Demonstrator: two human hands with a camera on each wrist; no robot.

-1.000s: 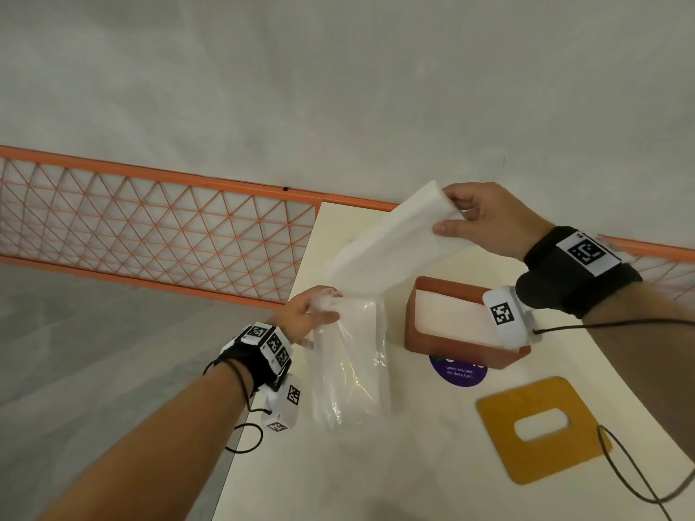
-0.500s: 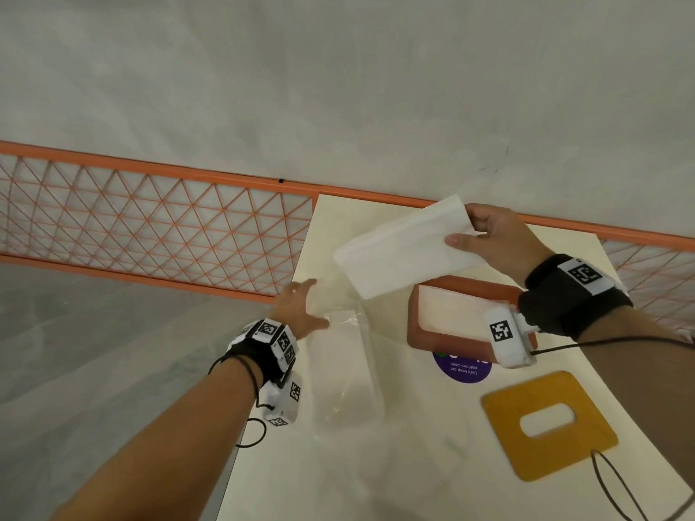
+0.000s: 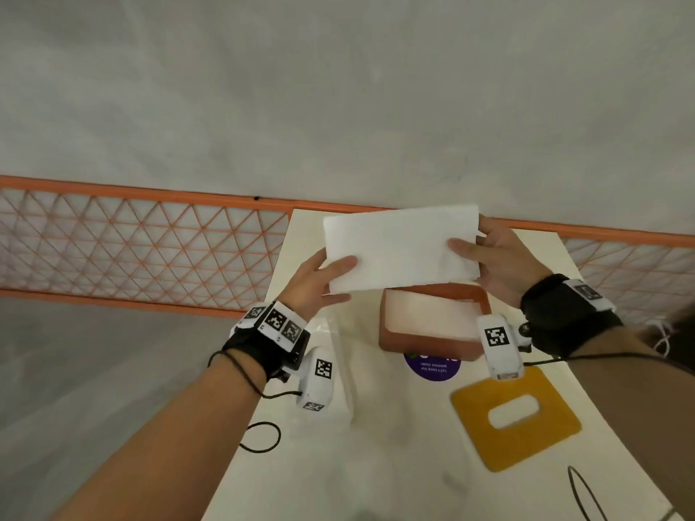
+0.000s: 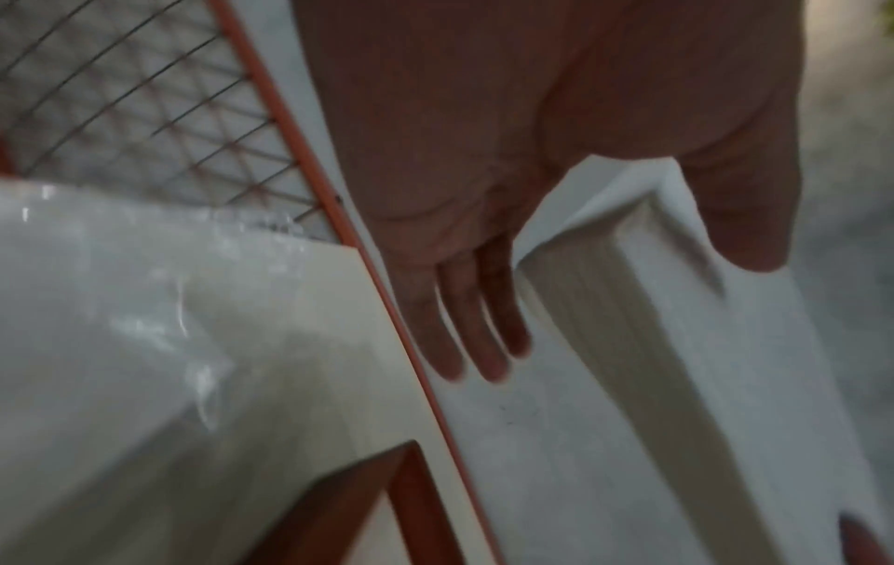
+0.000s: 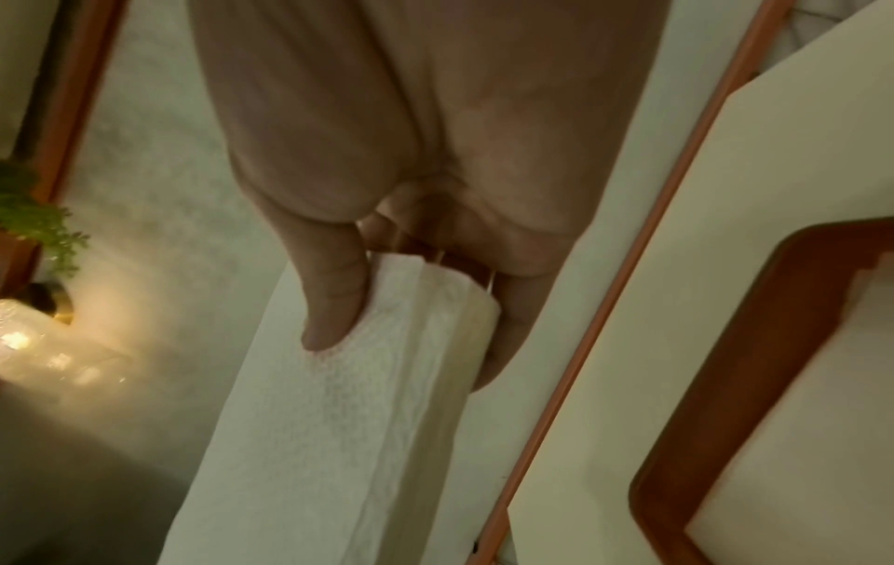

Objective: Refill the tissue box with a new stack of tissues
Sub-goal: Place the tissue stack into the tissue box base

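Observation:
A white stack of tissues (image 3: pixel 400 250) hangs level in the air above the far end of the table. My left hand (image 3: pixel 319 278) grips its left end, thumb on top and fingers underneath. My right hand (image 3: pixel 496 257) pinches its right end, thumb (image 5: pixel 334 306) on top. In the left wrist view the tissue stack (image 4: pixel 643 325) shows its layered edge. Just below the stack sits the open orange-brown tissue box (image 3: pixel 432 345), upright. Its yellow lid (image 3: pixel 517 419) with an oval slot lies flat on the table to the right.
An empty clear plastic wrapper (image 3: pixel 340 370) lies on the cream table (image 3: pixel 395 464) left of the box. A purple round sticker (image 3: pixel 432 366) shows under the box. An orange mesh fence (image 3: pixel 143 250) runs behind the table. Black cables trail from both wrists.
My left hand has let go of the plastic wrapper, which now lies on the table, and has risen to take the stack's left end. The stack has turned level above the box.

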